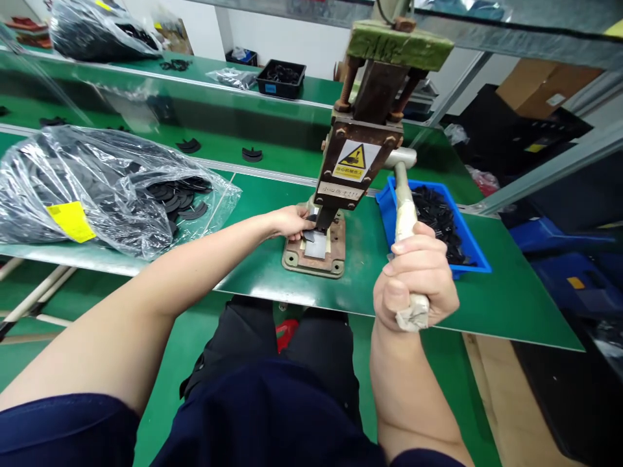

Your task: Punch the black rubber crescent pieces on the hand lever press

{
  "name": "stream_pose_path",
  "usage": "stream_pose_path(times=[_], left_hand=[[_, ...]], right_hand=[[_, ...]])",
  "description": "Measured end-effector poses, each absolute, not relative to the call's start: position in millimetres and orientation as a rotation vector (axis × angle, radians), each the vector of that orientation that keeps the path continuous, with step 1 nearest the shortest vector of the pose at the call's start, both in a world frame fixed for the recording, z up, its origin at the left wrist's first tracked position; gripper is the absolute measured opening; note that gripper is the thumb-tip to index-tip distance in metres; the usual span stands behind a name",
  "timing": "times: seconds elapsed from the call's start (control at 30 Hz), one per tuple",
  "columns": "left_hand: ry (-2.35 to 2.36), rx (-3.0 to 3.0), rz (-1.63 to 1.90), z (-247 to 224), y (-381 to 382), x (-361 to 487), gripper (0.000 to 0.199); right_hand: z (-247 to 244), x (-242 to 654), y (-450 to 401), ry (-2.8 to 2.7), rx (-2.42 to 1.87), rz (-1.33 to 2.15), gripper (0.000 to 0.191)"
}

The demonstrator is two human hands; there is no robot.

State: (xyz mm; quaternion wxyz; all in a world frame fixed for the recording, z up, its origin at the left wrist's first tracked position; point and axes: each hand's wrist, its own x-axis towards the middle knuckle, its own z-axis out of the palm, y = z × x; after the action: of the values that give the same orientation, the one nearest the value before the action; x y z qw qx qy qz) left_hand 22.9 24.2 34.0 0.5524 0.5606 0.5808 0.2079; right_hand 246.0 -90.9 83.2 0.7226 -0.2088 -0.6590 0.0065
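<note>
Left hand (292, 223): your narrow pinch holds a dark part (308, 236) over the press base (337, 246).
Ram (328, 217): just beside your grip; square the part, draw back before pressing.
Right hand (419, 279): closed round the taped lever (405, 207); 1 smooth pull should serve.

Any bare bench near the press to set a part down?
Yes: green benchtop between the rusty metal press base and blue plastic bin, plus right of the bin. Crowded: left, under the clear plastic bag of dark curved pieces; at the press base, by the left hand; in front of the bin, by the right hand gripping a pale hammer.
</note>
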Motion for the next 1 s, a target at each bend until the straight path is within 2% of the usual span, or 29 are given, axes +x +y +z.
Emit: stream_pose_path(times=[0.23,0.63,0.87,0.93,1.0], left_hand=[[1.385,1.315,0.459,34.3,30.0,28.6,0.021],[1.384,1.131,0.588,39.5,5.3,28.1,0.033],[1.094,1.368,0.636,48.7,-22.5,-10.8,0.029],[1.302,1.590,0.636,46.5,-22.6,-50.7,0.027],[1.714,1.823,0.601,42.5,-18.7,-103.6,0.027]], right_hand=[[84.4,240.7,-90.5,-1.404,-0.462,0.008,0.028],[83.3,247.7,-87.8,-1.472,-0.434,-0.021,0.024],[85.3,247.4,-85.8,-1.435,-0.407,-0.013,0.027],[83.5,246.6,-80.4,-1.397,-0.389,-0.010,0.031],[81.0,244.7,-74.0,-1.345,-0.360,-0.013,0.036]])
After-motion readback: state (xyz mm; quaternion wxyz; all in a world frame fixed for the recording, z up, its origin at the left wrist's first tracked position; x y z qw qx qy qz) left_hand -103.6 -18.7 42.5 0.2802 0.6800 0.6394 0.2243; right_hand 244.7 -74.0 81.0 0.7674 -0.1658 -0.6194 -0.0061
